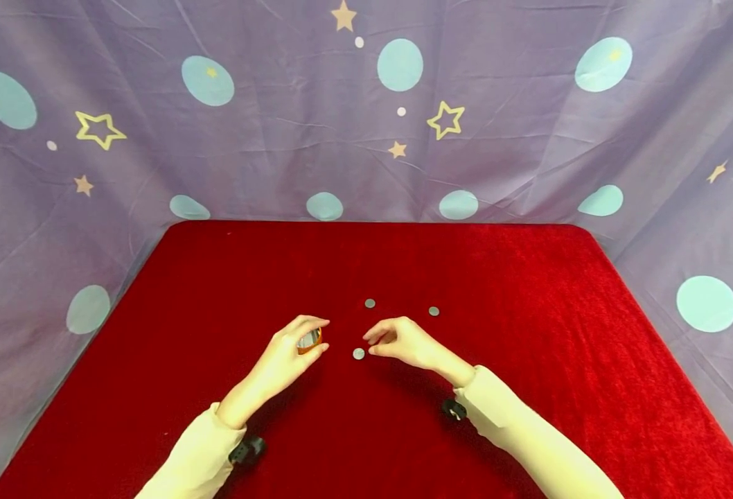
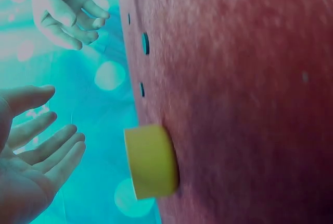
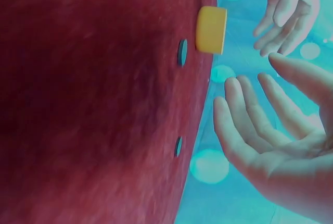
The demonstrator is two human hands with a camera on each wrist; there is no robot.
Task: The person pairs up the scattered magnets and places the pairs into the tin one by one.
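Note:
A small orange-yellow cup [image 1: 309,339] with a silvery inside stands upright on the red cloth. My left hand [image 1: 284,355] hovers over it; the left wrist view shows a gap between the relaxed fingers and the cup [image 2: 151,162]. To the right lies a silvery coin-like disc [image 1: 358,353]. Close by it, above the cloth, is my right hand [image 1: 404,342], its fingers loosely bent and holding nothing in the right wrist view. Two more discs lie farther back, one disc [image 1: 370,303] behind the first and another disc [image 1: 434,311] off to the right.
Red velvety cloth [image 1: 497,277] covers the table. A purple curtain [image 1: 292,138] with stars and dots hangs behind and at both sides. Dark wrist cameras sit under the left sleeve [image 1: 195,443] and the right sleeve [image 1: 516,423].

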